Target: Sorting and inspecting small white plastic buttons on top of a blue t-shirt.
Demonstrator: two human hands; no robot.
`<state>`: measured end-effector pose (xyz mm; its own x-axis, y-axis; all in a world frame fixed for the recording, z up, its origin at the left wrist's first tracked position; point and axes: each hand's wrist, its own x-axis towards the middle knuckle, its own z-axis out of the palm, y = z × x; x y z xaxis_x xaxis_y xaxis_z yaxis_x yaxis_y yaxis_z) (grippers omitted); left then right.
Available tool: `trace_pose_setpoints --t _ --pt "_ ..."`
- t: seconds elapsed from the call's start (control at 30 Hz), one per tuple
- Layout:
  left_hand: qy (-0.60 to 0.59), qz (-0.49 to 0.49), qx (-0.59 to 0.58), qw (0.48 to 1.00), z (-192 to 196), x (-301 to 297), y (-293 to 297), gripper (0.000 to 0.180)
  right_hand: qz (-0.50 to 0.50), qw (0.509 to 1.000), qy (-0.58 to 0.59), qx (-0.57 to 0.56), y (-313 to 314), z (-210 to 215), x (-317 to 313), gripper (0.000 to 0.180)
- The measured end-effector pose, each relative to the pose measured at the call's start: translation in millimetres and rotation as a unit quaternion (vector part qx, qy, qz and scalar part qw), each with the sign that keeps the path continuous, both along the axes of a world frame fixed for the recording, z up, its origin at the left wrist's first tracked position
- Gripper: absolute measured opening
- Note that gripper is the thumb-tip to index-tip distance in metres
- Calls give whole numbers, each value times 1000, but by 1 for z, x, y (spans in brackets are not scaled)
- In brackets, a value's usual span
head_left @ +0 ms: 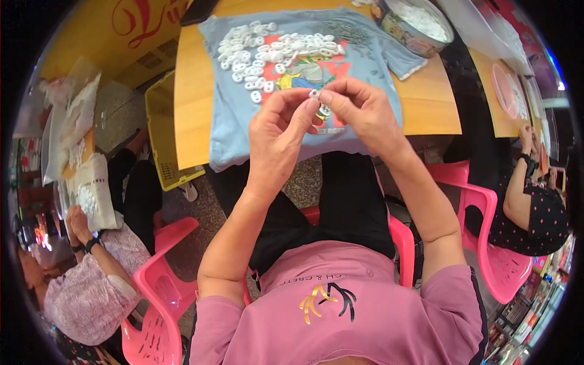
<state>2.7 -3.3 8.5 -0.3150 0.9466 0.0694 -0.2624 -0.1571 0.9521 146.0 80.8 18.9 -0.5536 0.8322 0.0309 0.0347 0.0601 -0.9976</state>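
Observation:
Between the fingertips of my left hand (277,131) and my right hand (365,112) is a small white plastic piece (314,93) with a hole in it. Both hands pinch it above a light blue T-shirt (234,134) spread over the table, its printed picture partly covered. Beyond my fingers lies a loose spread of similar white two-holed pieces (243,55). At the far right of the shirt are many thin dark green bits (347,29), too small to name. My fingers hide part of the held piece.
A round tin (401,38) of white pieces stands at the back right of the wooden table (190,115). A yellow crate (164,131) is left of the table. Two people sit on either side, on pink chairs (159,304), their hands (78,224) near white pieces.

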Motion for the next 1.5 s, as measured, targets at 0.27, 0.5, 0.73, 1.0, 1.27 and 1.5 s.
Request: trace_pose_setpoints --t 0.27,0.5,0.73,1.0,1.27,1.5 --pt "-9 -24 -24 999 -16 17 2 13 -67 954 -136 260 23 -5 44 12" --pt "13 -42 -54 998 -20 15 2 13 -69 822 -334 456 75 -9 74 12" --pt "9 -41 -61 997 -20 15 1 12 -65 776 -377 502 71 -12 61 13" --pt "-38 -40 -80 995 -17 10 4 15 0 740 -446 504 70 -5 54 10" --pt "-106 -55 -63 991 -22 3 7 18 0 772 -374 514 71 -5 51 14" --pt "-96 -53 -65 992 -20 4 5 17 -23 879 -233 415 53 3 51 17"
